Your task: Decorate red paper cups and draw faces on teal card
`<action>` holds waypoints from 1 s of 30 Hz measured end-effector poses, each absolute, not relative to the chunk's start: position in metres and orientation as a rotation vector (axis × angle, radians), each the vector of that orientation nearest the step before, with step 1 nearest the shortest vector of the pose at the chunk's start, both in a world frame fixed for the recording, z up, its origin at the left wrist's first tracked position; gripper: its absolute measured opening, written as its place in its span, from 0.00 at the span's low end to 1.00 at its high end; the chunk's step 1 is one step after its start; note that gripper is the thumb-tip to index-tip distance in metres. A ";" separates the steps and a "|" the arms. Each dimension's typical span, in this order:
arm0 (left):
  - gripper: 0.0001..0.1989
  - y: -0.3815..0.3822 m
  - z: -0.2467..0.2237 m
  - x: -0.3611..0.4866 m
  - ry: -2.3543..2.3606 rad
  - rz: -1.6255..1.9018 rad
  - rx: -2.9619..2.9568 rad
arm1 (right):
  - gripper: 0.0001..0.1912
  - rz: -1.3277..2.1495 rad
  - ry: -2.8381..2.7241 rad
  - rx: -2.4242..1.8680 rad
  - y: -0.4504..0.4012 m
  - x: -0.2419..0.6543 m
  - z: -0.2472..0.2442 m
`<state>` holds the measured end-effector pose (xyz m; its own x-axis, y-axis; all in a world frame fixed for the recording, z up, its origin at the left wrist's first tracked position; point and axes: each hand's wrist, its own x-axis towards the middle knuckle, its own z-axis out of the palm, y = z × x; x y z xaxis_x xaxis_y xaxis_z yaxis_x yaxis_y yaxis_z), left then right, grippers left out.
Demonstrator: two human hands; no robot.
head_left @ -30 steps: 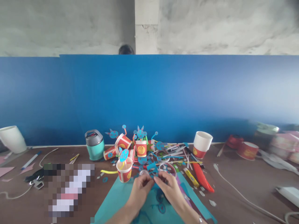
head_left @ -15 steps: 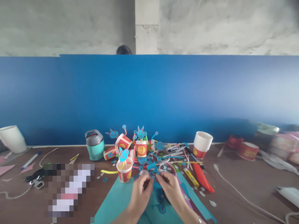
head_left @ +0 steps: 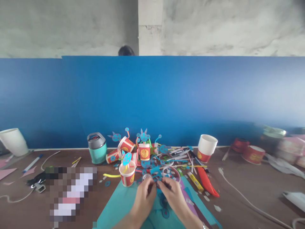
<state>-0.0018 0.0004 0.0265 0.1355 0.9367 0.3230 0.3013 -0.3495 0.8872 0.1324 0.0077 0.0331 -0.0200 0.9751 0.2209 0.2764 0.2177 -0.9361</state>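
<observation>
Left hand (head_left: 145, 194) and right hand (head_left: 171, 192) curl close together above turquoise paper (head_left: 121, 203); whether either grips something, I cannot tell. A red-and-white cup (head_left: 127, 178) stands left.

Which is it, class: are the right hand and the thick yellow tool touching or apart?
Apart: the head view shows purple paper between the right hand and the yellow tool.
</observation>
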 end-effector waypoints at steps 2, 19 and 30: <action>0.11 0.000 0.028 -0.002 1.188 1.231 1.760 | 0.16 0.918 -1.483 -1.245 0.007 0.132 0.033; 0.10 -0.001 0.027 -0.003 1.132 1.224 1.738 | 0.16 0.969 -1.511 -1.232 0.007 0.132 0.037; 0.08 0.000 0.028 -0.004 1.101 1.297 1.657 | 0.21 1.178 -1.274 -1.075 0.009 0.137 0.044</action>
